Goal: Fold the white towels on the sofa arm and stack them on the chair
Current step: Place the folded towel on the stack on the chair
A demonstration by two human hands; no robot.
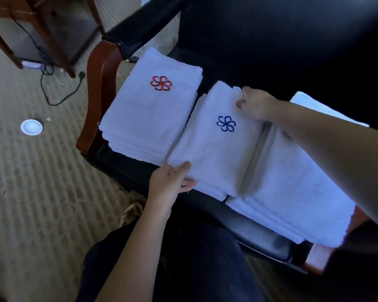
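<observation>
Your left hand (172, 182) and right hand (252, 103) pinch opposite edges of the blue-crest towel (216, 149) on the chair's (100, 83) middle pile; let go unevenly and, I judge, its folds could slump against the red-crest stack (148, 114) alongside.

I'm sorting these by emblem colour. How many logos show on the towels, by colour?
Red logo: 1
Blue logo: 1, on the towel that the left hand and the right hand hold
Total: 2
</observation>
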